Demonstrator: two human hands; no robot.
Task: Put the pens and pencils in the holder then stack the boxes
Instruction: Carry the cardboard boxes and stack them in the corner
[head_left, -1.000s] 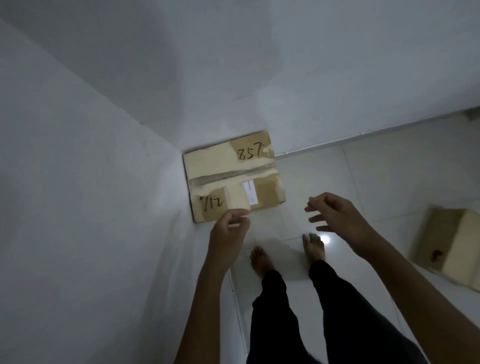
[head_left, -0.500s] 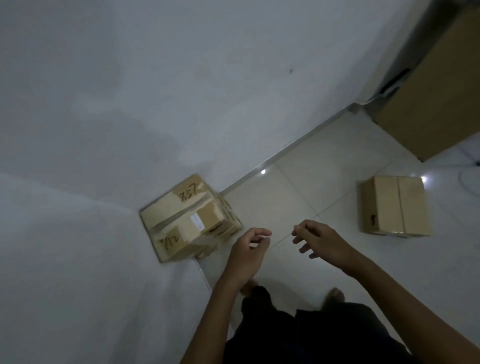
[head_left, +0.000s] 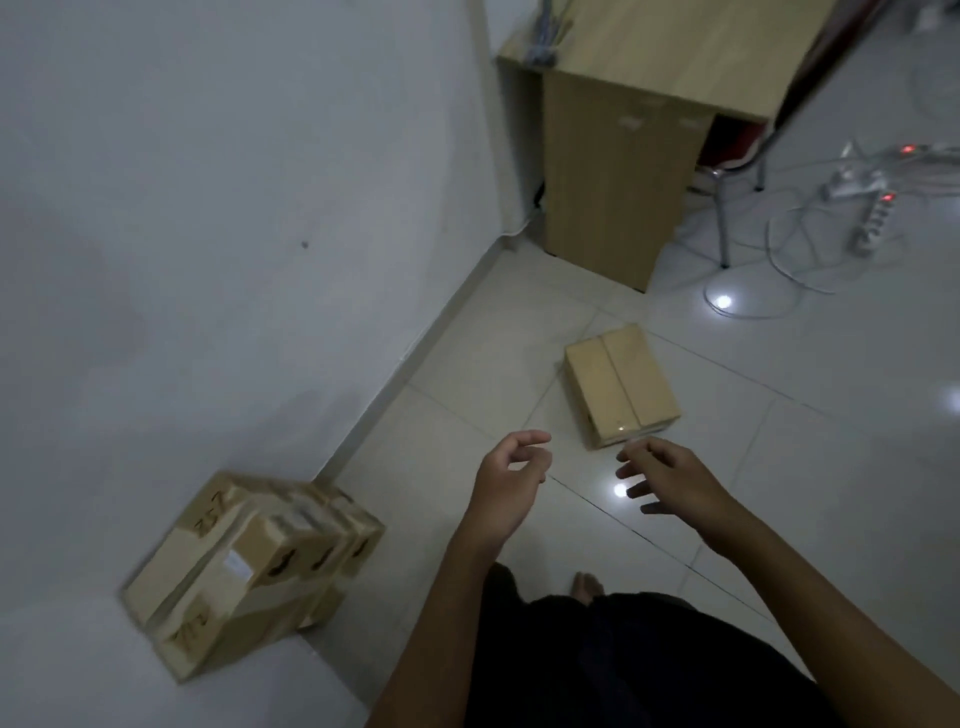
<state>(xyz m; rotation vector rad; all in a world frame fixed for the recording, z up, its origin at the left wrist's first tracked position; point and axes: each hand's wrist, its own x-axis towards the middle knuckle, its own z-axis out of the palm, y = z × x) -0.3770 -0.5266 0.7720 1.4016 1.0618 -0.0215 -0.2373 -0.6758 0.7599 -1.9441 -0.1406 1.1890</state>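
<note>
Wooden desk (head_left: 618, 171) against wall at back. Stacked cardboard boxes (head_left: 249, 571) blurred in corner, lower left. Single cardboard box (head_left: 621, 384) on tiled floor (head_left: 779, 493), just beyond hands. Left hand (head_left: 511, 480) and right hand (head_left: 670, 480) empty, fingers loosely curled, grasping nothing.

A stack of boxes (head_left: 249, 571) sits on the floor (head_left: 779, 467) in the corner, against the wall (head_left: 208, 208), to the left of the person. One box (head_left: 621, 384) lies alone on the floor, farther ahead and to the right. The two hands (head_left: 511, 480) (head_left: 670, 480) hang in the air just in front of it. Behind it a bench (head_left: 618, 176) stands by the wall, with cables (head_left: 810, 239) on the floor to its right.
</note>
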